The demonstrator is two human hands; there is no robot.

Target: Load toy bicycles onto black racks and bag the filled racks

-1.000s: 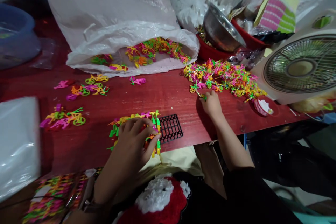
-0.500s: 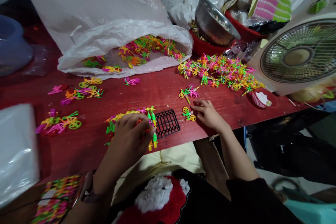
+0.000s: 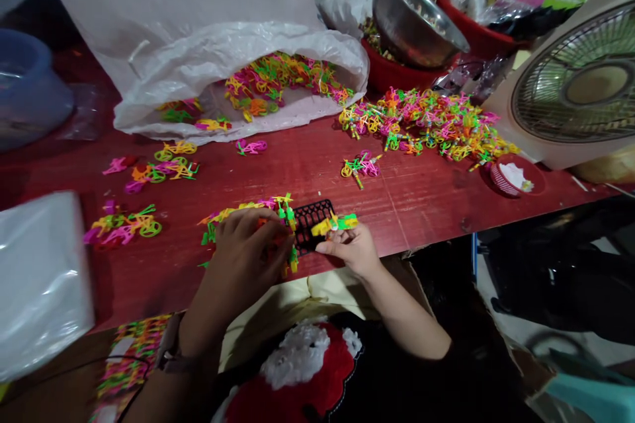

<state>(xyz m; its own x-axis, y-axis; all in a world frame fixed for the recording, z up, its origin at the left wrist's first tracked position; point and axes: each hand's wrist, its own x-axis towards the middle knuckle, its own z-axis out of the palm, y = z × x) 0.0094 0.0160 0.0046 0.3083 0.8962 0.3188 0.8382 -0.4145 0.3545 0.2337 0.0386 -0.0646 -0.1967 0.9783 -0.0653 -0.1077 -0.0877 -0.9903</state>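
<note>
My right hand [image 3: 356, 250] pinches a small yellow and green plastic toy bicycle [image 3: 337, 225] just above the bare end of a black plastic grid rack [image 3: 311, 211]. My left hand [image 3: 251, 244] is curled over the rack's other part, hiding much of it. Orange-red plastic shows under its fingers, but what they grip is hidden. Colourful toy bicycles [image 3: 286, 211] stand in the rack around that hand. Beyond the right hand, a few more toy bicycles [image 3: 364, 165] lie together on the red table [image 3: 421, 211].
At the back, a white plastic bag [image 3: 163, 76] spills toy bicycles. Right of it lies a large toy pile [image 3: 431, 122], with a small red-and-white bowl [image 3: 508, 175] and a fan [image 3: 585, 79] beside it. Loose toys [image 3: 126, 221] and a clear plastic packet [image 3: 42, 277] lie left.
My right hand has picked up the yellow-green toy bicycle from the table and brought it left over the rack. My left hand stays at the rack, slightly lower over the toys.
</note>
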